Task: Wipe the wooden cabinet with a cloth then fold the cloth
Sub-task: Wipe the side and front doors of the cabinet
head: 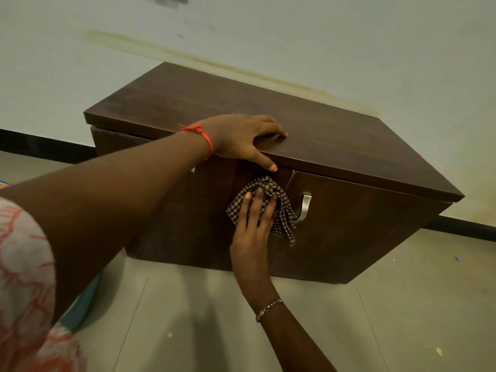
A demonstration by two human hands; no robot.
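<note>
Stained pale wall (295,28), black skirting (40,145), tiled floor (402,304), yellow flecks (439,350)

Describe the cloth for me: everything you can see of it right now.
The cloth is a small woven piece in a dark-and-tan check, bunched into loose folds rather than flat. It is held against the front of the wooden cabinet, just under the top's overhang and left of the metal handle, which its right edge reaches. The right hand lies over its middle, straight fingers pressing it to the wood. One corner hangs lower right.
</note>
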